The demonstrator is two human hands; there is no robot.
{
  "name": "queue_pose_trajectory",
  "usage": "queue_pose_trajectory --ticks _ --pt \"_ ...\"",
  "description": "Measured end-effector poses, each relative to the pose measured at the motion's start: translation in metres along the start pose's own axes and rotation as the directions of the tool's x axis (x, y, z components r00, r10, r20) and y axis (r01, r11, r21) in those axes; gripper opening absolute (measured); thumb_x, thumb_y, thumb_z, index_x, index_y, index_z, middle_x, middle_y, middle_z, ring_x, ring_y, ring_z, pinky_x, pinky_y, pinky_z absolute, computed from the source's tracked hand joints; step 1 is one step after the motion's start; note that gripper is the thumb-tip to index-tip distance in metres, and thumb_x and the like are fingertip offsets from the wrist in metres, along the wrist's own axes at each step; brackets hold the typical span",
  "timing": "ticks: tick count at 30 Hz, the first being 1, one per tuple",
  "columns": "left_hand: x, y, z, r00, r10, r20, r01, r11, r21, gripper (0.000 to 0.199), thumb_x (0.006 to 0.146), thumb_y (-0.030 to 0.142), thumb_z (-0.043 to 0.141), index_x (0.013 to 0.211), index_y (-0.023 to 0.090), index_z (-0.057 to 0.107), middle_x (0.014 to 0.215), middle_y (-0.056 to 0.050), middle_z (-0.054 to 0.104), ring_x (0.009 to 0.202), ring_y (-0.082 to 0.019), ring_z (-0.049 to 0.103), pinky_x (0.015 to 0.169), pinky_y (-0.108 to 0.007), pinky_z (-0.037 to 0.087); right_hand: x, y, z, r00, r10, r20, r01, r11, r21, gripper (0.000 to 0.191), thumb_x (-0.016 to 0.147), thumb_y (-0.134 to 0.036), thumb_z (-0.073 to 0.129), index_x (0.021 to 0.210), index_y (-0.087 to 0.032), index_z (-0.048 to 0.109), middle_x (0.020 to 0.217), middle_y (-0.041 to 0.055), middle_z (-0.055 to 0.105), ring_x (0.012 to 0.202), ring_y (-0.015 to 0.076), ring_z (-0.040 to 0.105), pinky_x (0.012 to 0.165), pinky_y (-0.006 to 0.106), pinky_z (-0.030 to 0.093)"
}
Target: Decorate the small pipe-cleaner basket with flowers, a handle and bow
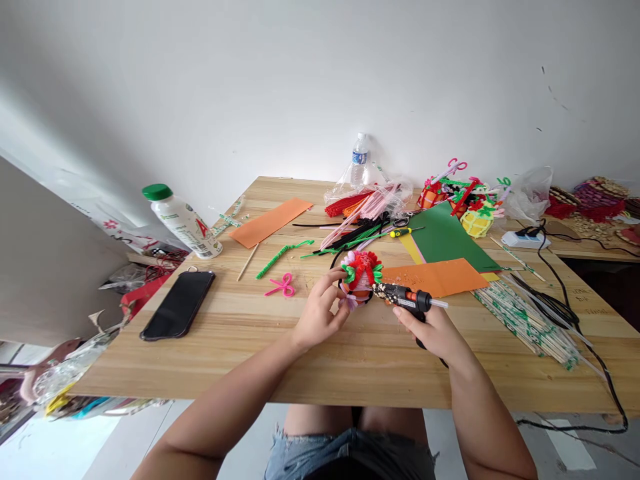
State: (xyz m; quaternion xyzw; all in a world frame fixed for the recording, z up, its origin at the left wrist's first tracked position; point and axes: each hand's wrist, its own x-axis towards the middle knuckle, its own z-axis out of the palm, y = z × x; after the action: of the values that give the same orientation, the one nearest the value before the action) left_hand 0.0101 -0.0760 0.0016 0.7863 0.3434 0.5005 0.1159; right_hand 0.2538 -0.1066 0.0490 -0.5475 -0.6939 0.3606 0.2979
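My left hand [327,305] has its fingers wrapped round the side of a small pipe-cleaner ornament [361,277], with red, green and pink fuzzy petals on top and an orange body below. In my right hand [437,332] is a black hot glue gun [407,298], a clear glue stick poking out of its back end. Its nozzle points left and meets the ornament's right side; whether they touch I cannot tell. To the left of the ornament lie a pink pipe-cleaner bow [281,285] and a coiled green pipe cleaner [280,259].
Behind my hands are bundled pipe cleaners [350,233], a yellow screwdriver [406,232], green sheet [453,237] and orange strip [440,277]. Wrapped sticks [530,327] and a black cable [565,293] lie right. A phone [179,305] and white bottle [185,223] stand left. Finished-looking ornaments [475,213] sit back right.
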Motion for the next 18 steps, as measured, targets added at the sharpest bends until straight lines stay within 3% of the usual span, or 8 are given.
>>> queue_pose_trajectory --ticks 9,11,15,17,18 --pt "-0.001 -0.001 0.0 1.0 0.004 -0.016 -0.004 1.0 0.0 0.012 0.083 0.008 0.053 0.086 0.019 0.05 0.125 -0.015 0.054 0.127 -0.027 0.051 0.1 -0.046 0.047 -0.004 0.003 -0.013 0.991 0.01 0.135 -0.025 0.994 0.11 0.033 0.086 -0.049 0.059 0.078 -0.018 0.06 0.063 -0.0005 0.056 0.054 0.012 0.052 0.049 0.024 0.043" --pt "0.0 -0.001 0.0 1.0 0.003 -0.025 -0.003 1.0 0.004 0.012 0.082 0.008 0.053 0.086 0.019 0.05 0.124 -0.015 0.054 0.125 -0.026 0.052 0.099 -0.046 0.048 -0.007 0.002 -0.022 0.995 0.018 0.101 -0.038 0.98 0.197 0.037 0.084 -0.053 0.06 0.082 -0.016 0.064 0.061 0.0005 0.058 0.054 0.0131 0.055 0.048 0.024 0.043" --pt "0.001 0.001 -0.001 0.999 0.006 -0.053 -0.005 1.0 0.013 0.011 0.082 0.009 0.053 0.085 0.019 0.05 0.121 -0.015 0.056 0.121 -0.025 0.054 0.096 -0.044 0.049 -0.008 0.009 -0.046 0.982 0.004 -0.187 0.079 0.899 0.431 0.044 0.082 -0.06 0.059 0.087 -0.016 0.064 0.053 -0.0038 0.047 0.043 0.0119 0.05 0.041 0.024 0.036" --pt "0.001 0.002 -0.001 0.997 0.011 -0.079 -0.009 1.0 0.022 0.011 0.082 0.009 0.053 0.085 0.019 0.05 0.12 -0.014 0.056 0.119 -0.024 0.055 0.095 -0.044 0.049 -0.004 0.017 -0.058 0.919 0.043 -0.391 0.135 0.899 0.417 0.047 0.083 -0.062 0.054 0.095 -0.018 0.064 0.052 -0.0062 0.042 0.038 0.0109 0.044 0.041 0.025 0.035" --pt "0.001 0.002 -0.001 0.995 0.011 -0.095 -0.009 1.0 0.028 0.011 0.082 0.009 0.053 0.085 0.019 0.05 0.119 -0.014 0.057 0.118 -0.024 0.056 0.095 -0.043 0.049 -0.002 0.022 -0.063 0.866 0.066 -0.496 0.118 0.936 0.332 0.048 0.084 -0.062 0.053 0.099 -0.018 0.064 0.052 -0.0061 0.042 0.039 0.0114 0.043 0.043 0.026 0.037"
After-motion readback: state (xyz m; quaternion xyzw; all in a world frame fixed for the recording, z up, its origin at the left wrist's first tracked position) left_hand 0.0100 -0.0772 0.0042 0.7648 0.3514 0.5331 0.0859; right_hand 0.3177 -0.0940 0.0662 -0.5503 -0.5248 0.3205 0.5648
